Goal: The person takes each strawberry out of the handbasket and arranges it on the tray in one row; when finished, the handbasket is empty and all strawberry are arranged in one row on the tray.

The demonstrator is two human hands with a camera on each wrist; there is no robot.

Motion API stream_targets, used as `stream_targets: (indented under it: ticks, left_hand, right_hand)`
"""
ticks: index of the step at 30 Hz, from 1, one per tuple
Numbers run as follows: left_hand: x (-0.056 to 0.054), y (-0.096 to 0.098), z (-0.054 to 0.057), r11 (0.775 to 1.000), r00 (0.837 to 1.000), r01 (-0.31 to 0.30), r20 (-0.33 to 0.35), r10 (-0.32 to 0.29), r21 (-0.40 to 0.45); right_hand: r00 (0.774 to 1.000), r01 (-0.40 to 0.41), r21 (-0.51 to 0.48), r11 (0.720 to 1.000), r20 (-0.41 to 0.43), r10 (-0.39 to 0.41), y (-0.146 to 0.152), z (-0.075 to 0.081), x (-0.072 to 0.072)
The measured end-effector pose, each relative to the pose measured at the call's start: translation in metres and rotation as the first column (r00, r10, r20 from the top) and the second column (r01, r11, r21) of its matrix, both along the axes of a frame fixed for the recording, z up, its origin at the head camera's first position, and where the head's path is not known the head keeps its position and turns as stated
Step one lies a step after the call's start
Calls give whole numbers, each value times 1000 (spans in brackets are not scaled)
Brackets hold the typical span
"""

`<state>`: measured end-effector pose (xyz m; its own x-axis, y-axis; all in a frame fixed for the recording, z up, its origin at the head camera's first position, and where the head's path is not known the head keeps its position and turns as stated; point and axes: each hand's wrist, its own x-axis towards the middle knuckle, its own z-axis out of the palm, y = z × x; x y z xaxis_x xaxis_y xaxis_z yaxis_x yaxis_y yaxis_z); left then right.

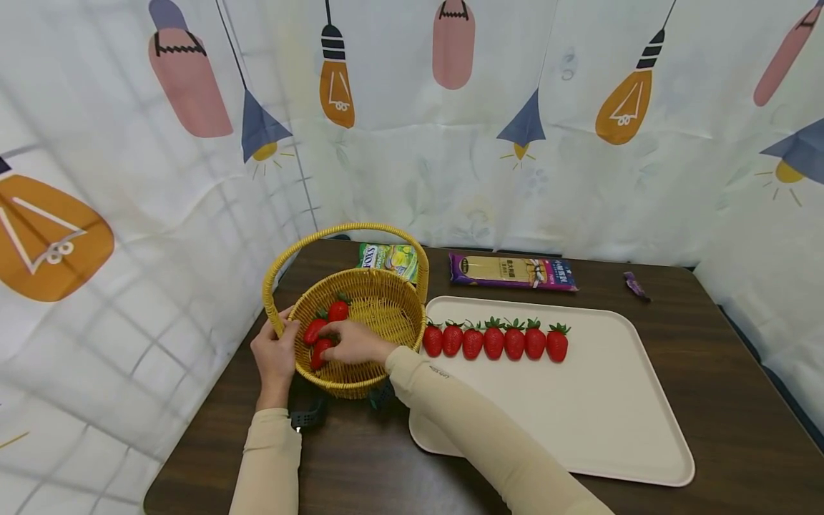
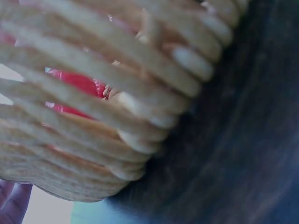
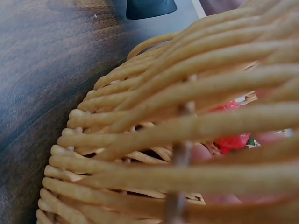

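A yellow wicker basket (image 1: 393,304) with a tall arched handle stands at the left of the table, with three red strawberries (image 1: 337,310) at its left side. My left hand (image 1: 275,356) grips the basket's left rim near the foot of the handle. Reaching inside, my right hand (image 1: 357,343) pinches the nearest strawberry (image 1: 319,355) between thumb and fingers. Both wrist views look through the weave from outside; red fruit (image 2: 79,86) shows behind the strands in the left one, and a strawberry (image 3: 233,128) with part of the hand in the right one.
Right of the basket lies a cream tray (image 1: 566,422), with several strawberries (image 1: 493,342) in a row along its back left. Behind are a green snack bag (image 1: 389,259), a purple noodle packet (image 1: 513,272) and a small purple wrapper (image 1: 636,286). A printed curtain (image 1: 412,164) hangs behind the table.
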<state>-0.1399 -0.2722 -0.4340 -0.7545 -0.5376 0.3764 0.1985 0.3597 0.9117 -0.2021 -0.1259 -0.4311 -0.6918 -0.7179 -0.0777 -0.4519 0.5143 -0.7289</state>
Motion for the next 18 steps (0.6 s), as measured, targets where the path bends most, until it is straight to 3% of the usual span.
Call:
stream_targets:
  ticks: [6,13,18]
  left_hand:
    - [-2,-2,-1,1000,1000,5,0,-5,12]
    - [-14,-14,-25,999,999,-36,14,36,-11]
    - [-17,-16,-30,998,999,-51,-10,51,-23]
  right_hand:
    - [993,-114,32,993,-24,115,-1,0,1]
    - [974,-222,47,974,-34,223,0,-3,5]
    - [964,-255,56,965,-62,258,0,-3,5]
